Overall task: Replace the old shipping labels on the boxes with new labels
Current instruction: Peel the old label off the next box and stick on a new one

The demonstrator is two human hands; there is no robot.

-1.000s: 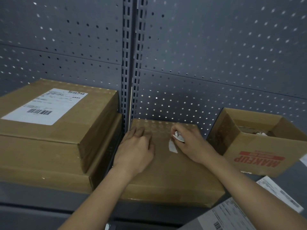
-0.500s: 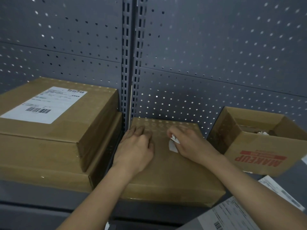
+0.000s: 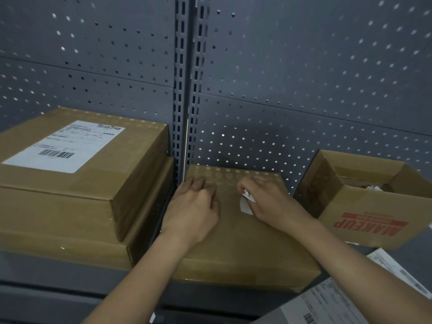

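Brown cardboard dominates the head view: a flat, closed brown cardboard box [image 3: 233, 244] lies mid-way along the grey metal shelf [image 3: 58, 277]. The left hand [image 3: 194, 206] rests flat on its top, fingers straight and together, steadying it. The right hand [image 3: 268, 204] pinches a crumpled white scrap of old label [image 3: 246, 204], partly lifted off the lid. Most of that label looks gone. White printed label sheets [image 3: 327, 302] lie near right, none applied here yet. The left stacked box [image 3: 131, 183] carries a white barcode label [image 3: 63, 146]; old or new, I cannot tell.
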